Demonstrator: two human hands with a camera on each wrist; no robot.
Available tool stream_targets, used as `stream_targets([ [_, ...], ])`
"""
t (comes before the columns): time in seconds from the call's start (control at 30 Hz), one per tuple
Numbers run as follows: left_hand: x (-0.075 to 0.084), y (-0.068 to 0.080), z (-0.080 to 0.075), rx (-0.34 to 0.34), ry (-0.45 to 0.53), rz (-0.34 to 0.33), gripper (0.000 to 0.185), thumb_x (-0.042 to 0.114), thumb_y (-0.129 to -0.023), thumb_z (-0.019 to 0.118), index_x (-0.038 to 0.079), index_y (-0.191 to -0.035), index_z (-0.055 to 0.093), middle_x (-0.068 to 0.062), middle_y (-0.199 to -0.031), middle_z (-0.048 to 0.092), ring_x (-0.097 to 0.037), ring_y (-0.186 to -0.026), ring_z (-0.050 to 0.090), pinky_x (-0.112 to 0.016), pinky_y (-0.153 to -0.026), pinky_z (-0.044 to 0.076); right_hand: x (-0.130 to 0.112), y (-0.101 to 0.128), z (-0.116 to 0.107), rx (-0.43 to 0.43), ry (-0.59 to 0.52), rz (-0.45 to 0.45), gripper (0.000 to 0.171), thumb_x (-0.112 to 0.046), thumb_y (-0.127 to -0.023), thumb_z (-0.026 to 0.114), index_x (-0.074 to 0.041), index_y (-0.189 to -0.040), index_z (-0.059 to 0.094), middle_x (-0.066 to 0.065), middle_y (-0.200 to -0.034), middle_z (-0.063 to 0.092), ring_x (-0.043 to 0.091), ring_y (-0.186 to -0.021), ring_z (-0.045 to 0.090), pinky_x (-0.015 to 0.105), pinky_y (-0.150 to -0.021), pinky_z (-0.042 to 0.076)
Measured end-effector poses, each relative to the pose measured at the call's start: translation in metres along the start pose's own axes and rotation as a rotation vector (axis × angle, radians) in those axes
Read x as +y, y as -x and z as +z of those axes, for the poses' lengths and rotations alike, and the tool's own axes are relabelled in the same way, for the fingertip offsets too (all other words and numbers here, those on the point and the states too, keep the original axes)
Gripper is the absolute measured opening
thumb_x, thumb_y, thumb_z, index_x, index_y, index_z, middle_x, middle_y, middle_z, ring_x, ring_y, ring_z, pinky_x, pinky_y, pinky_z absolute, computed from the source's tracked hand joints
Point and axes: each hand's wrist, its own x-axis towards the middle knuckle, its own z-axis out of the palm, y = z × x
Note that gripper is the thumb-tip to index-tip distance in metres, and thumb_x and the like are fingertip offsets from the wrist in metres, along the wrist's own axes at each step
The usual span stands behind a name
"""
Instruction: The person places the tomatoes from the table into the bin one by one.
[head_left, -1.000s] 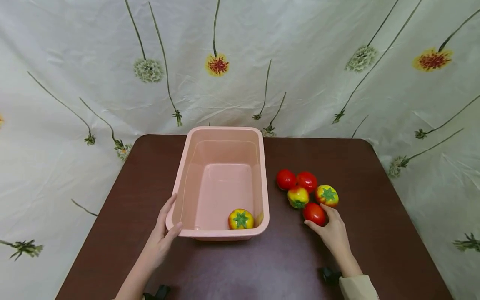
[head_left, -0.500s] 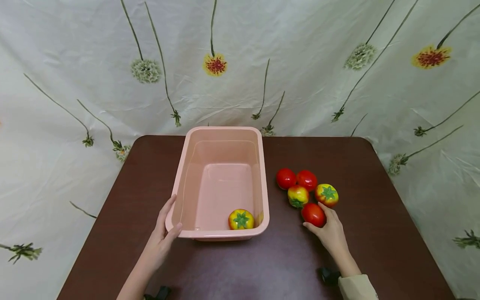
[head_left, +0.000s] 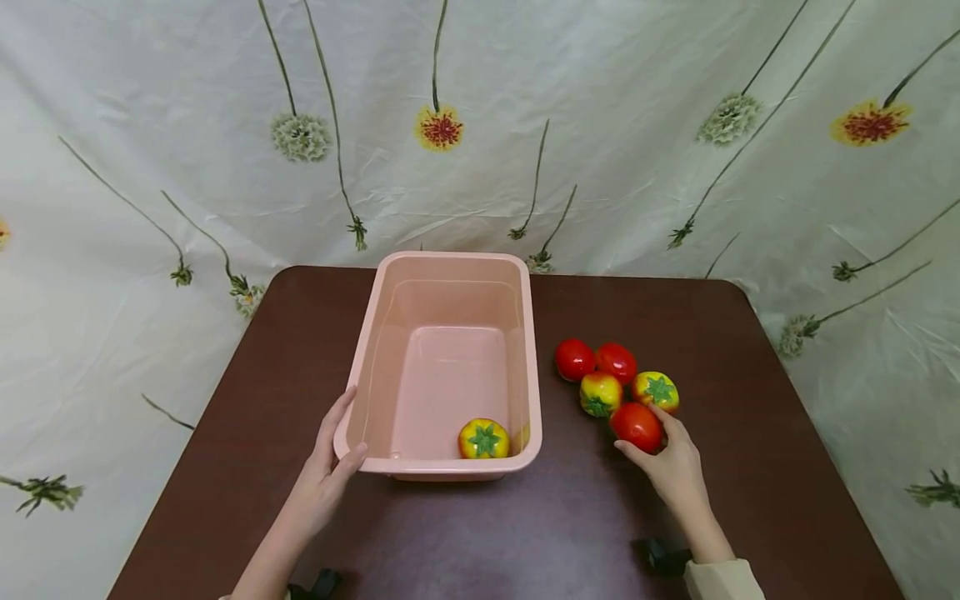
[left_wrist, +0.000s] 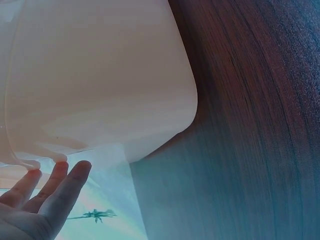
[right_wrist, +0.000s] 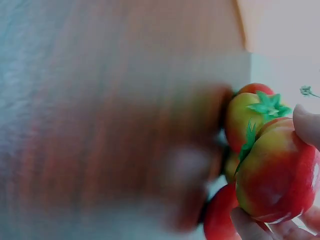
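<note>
A pink plastic basin stands on the table with one yellow-green tomato inside, near its front right corner. My left hand holds the basin's front left corner, thumb at the rim and fingers along the outer left side. In the left wrist view, fingertips of that hand touch the basin wall. Right of the basin, my right hand grips a red tomato between thumb and fingers. The right wrist view shows this tomato with a yellowish-green side and green leaves, in front of the others.
Behind the held tomato sit two red tomatoes and two yellowish ones, bunched together. The dark brown table has rounded far corners. A floral cloth hangs behind it.
The gripped red tomato has shifted slightly right and seems a little raised, with my right hand moving along. My left hand keeps its place on the basin.
</note>
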Motion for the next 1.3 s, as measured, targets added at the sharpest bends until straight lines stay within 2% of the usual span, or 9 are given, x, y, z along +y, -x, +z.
stream_targets([
  [0.23, -0.001, -0.002, 0.001, -0.004, 0.008, 0.016, 0.069, 0.008, -0.099, 0.051, 0.028, -0.157, 0.019, -0.008, -0.162, 0.019, 0.001, -0.143, 0.016, -0.005, -0.101, 0.017, -0.019, 0.0, -0.011, 0.023, -0.031, -0.027, 0.077, -0.028, -0.083, 0.08, -0.004, -0.146, 0.043, 0.023, -0.138, 0.049, 0.039, -0.118, 0.05, 0.056, -0.097, 0.047],
  [0.47, 0.0, -0.001, -0.001, -0.016, 0.015, -0.012, 0.069, 0.01, -0.1, 0.05, 0.029, -0.157, 0.018, -0.005, -0.163, 0.017, -0.012, -0.147, 0.015, -0.014, -0.107, 0.019, -0.045, -0.004, -0.019, 0.001, -0.085, -0.065, 0.08, -0.033, -0.082, 0.08, -0.009, -0.148, 0.042, 0.019, -0.144, 0.047, 0.036, -0.12, 0.051, 0.054, -0.097, 0.049],
  [0.63, 0.001, -0.001, -0.001, -0.026, 0.029, -0.023, 0.069, 0.011, -0.1, 0.05, 0.029, -0.157, 0.018, -0.005, -0.163, 0.015, -0.02, -0.147, 0.015, -0.012, -0.106, 0.02, -0.067, -0.009, -0.023, -0.023, -0.153, -0.132, 0.078, -0.032, -0.082, 0.08, -0.014, -0.148, 0.043, 0.014, -0.141, 0.048, 0.033, -0.122, 0.051, 0.05, -0.097, 0.049],
  [0.83, 0.001, -0.001, -0.002, -0.028, 0.031, -0.014, 0.069, 0.01, -0.099, 0.05, 0.029, -0.158, 0.017, -0.007, -0.163, 0.015, -0.03, -0.146, 0.017, -0.003, -0.098, 0.02, -0.099, -0.018, -0.028, -0.025, -0.148, -0.237, 0.077, -0.027, -0.081, 0.081, -0.014, -0.147, 0.044, 0.014, -0.142, 0.049, 0.034, -0.123, 0.05, 0.052, -0.094, 0.051],
  [0.9, 0.001, -0.001, -0.002, -0.032, 0.034, -0.016, 0.07, 0.01, -0.099, 0.05, 0.029, -0.158, 0.017, -0.007, -0.163, 0.014, -0.034, -0.145, 0.018, -0.009, -0.104, 0.023, -0.11, -0.022, -0.028, -0.033, -0.138, -0.264, 0.078, -0.027, -0.08, 0.082, -0.015, -0.147, 0.044, 0.014, -0.142, 0.049, 0.034, -0.123, 0.051, 0.052, -0.094, 0.051],
  [0.97, 0.001, -0.001, -0.003, -0.035, 0.033, -0.021, 0.07, 0.01, -0.1, 0.05, 0.029, -0.158, 0.016, -0.006, -0.164, 0.014, -0.037, -0.145, 0.018, -0.008, -0.103, 0.024, -0.12, -0.025, -0.027, -0.048, -0.141, -0.289, 0.079, -0.028, -0.08, 0.082, -0.016, -0.148, 0.044, 0.013, -0.142, 0.05, 0.033, -0.123, 0.051, 0.052, -0.094, 0.051],
  [1.1, 0.001, -0.001, -0.003, -0.038, 0.028, -0.029, 0.07, 0.012, -0.1, 0.051, 0.03, -0.158, 0.016, -0.005, -0.164, 0.013, -0.038, -0.145, 0.017, -0.008, -0.103, 0.025, -0.139, -0.027, -0.023, -0.084, -0.162, -0.331, 0.079, -0.03, -0.079, 0.083, -0.017, -0.148, 0.044, 0.012, -0.141, 0.051, 0.032, -0.124, 0.051, 0.051, -0.096, 0.05],
  [1.13, 0.001, -0.001, -0.003, -0.038, 0.031, -0.027, 0.07, 0.012, -0.1, 0.051, 0.03, -0.158, 0.016, -0.005, -0.164, 0.013, -0.038, -0.145, 0.018, -0.002, -0.096, 0.023, -0.143, -0.027, -0.022, -0.092, -0.168, -0.341, 0.079, -0.03, -0.079, 0.083, -0.017, -0.148, 0.044, 0.012, -0.141, 0.051, 0.032, -0.124, 0.052, 0.05, -0.096, 0.05],
  [1.3, 0.001, 0.0, -0.004, -0.036, 0.039, -0.021, 0.07, 0.011, -0.1, 0.051, 0.029, -0.158, 0.016, -0.007, -0.164, 0.014, -0.04, -0.144, 0.019, -0.001, -0.096, 0.024, -0.161, -0.025, -0.017, -0.121, -0.192, -0.377, 0.078, -0.027, -0.079, 0.084, -0.016, -0.147, 0.046, 0.011, -0.139, 0.052, 0.032, -0.122, 0.055, 0.05, -0.096, 0.05],
])
